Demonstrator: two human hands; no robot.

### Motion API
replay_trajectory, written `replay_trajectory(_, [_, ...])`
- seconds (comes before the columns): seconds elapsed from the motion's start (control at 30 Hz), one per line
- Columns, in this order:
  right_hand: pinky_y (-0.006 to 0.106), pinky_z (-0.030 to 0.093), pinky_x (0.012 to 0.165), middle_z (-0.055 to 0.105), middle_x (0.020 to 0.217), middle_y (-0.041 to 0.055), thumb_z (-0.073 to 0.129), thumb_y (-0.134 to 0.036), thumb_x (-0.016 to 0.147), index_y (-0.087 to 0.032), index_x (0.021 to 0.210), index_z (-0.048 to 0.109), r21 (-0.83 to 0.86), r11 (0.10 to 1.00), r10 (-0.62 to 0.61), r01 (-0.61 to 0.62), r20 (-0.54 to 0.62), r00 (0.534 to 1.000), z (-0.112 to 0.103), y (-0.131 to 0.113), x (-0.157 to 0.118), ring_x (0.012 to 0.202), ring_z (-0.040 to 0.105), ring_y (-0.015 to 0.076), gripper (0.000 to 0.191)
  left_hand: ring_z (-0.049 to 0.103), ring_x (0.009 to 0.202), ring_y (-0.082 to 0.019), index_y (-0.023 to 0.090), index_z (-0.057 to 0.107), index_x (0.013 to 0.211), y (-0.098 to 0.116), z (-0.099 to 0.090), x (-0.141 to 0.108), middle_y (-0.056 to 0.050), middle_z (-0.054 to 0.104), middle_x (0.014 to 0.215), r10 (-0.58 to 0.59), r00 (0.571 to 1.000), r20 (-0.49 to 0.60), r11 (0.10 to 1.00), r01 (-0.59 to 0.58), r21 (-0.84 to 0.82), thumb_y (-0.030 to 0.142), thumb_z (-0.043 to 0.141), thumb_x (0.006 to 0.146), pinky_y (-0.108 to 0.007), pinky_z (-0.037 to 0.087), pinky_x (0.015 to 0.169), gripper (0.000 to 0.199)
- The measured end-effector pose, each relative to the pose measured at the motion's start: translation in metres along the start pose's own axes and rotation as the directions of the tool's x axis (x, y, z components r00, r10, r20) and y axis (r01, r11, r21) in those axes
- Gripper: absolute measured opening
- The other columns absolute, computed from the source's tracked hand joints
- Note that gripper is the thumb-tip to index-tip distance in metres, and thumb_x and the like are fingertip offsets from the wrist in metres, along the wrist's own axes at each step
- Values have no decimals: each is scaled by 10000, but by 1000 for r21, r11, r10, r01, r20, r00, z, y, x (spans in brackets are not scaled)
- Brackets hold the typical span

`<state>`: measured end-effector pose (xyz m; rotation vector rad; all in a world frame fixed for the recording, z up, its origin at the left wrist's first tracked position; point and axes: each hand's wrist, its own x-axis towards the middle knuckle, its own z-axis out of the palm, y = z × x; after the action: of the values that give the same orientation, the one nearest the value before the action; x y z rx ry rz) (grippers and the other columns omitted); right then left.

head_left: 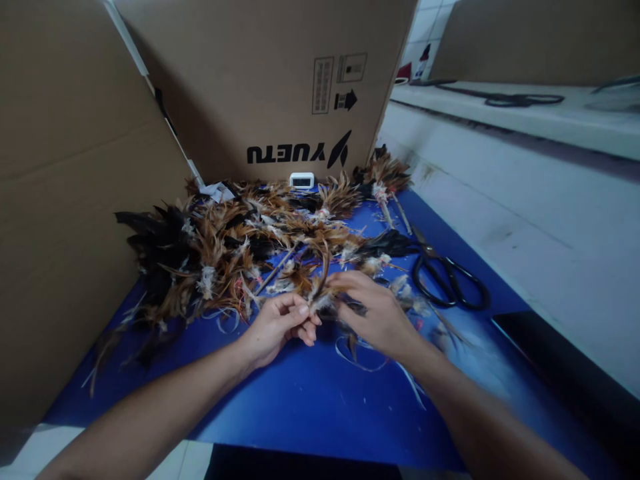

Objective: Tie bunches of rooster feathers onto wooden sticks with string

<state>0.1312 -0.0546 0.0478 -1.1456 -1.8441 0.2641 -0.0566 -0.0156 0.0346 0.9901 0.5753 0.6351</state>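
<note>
My left hand (pixel 283 325) pinches the pale base of a small feather bunch (pixel 321 293), whose long brown feather points upward. Just right of it, my right hand (pixel 373 310) has its fingers bent beside the bunch and is slightly blurred; what its fingertips hold, if anything, is hidden. Behind both hands a large heap of brown and black feathers (pixel 213 243) spreads over the blue table (pixel 300 407). Some bundles in the heap are tied with white and reddish strands. Loose feathers and thin strips lie under and beside my right hand.
Black-handled scissors (pixel 453 283) lie right of the feathers. A dark flat object (pixel 560 373) is at the right edge. A small white digital device (pixel 301 181) stands before the tall cardboard (pixel 240 80), which walls the back and left. More scissors (pixel 525 100) rest on a ledge.
</note>
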Motion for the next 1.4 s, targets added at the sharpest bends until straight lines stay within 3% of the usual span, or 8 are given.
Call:
replay_trajectory(0.17, [360,428,763,625,833,61,459,-180,869,-175,809,597,-224,971,-58,87,134,989,3,2,-3,802,551,181,151,582,516,-86,97,566,734,-1,-1,1,-51,637,712,2,1000,8,1000,-2,4,266,606,778,-208,493,509,179])
replay_trajectory(0.53, [313,404,723,630,752,36,437,-168,885,-179,808,576,-260,950,-132,173,168,977,1,4,-5,741,570,155,159,578,511,-87,103,562,728,-1,-1,2,-48,639,720,3,1000,-3,1000,-3,-14,266,611,773,-210,488,494,176])
replay_trajectory(0.8, [308,415,721,663,790,47,394,-153,888,-182,846,610,-257,964,-17,62,173,985,-2,9,-6,744,592,161,222,575,508,-86,111,562,723,-2,-3,1,-45,641,723,17,1000,-7,1000,-17,-26,255,605,778,-212,485,491,160])
replay_trajectory(0.93, [286,440,668,675,804,32,438,-202,868,-215,929,618,-269,949,187,-166,55,981,-8,11,-5,720,610,163,191,570,506,-82,115,558,716,-3,-3,1,-37,635,715,28,1000,-14,999,-28,-34,252,601,781,-207,478,491,157])
replay_trajectory(1.03, [256,446,602,669,735,6,459,-228,850,-220,928,597,-167,909,372,-382,-88,924,-13,13,-2,657,617,149,158,569,509,-79,118,556,718,-2,-3,2,-33,633,717,33,999,-21,999,-34,-32,254,602,780,-202,475,490,156])
replay_trajectory(1.13, [261,461,607,657,734,6,533,-286,805,-207,833,605,36,882,465,-469,-212,859,-17,20,0,672,614,154,111,568,509,-78,120,552,720,-1,-3,2,-29,633,720,32,999,-35,999,-33,-24,260,606,777,-199,473,486,160])
replay_trajectory(1.3, [264,471,560,616,686,-11,686,-305,687,-210,768,623,413,815,553,-407,-344,759,-19,25,1,588,568,127,140,556,494,-74,123,538,719,-1,-3,2,-25,631,710,29,998,-63,999,-31,-23,277,615,768,-198,471,470,179])
replay_trajectory(1.4, [266,488,539,609,656,-15,702,-289,675,-213,761,627,566,755,550,-331,-274,789,-19,17,1,549,557,115,137,540,467,-74,125,529,714,-2,-3,3,-22,622,668,29,997,-72,999,-31,-17,299,615,766,-198,462,445,201])
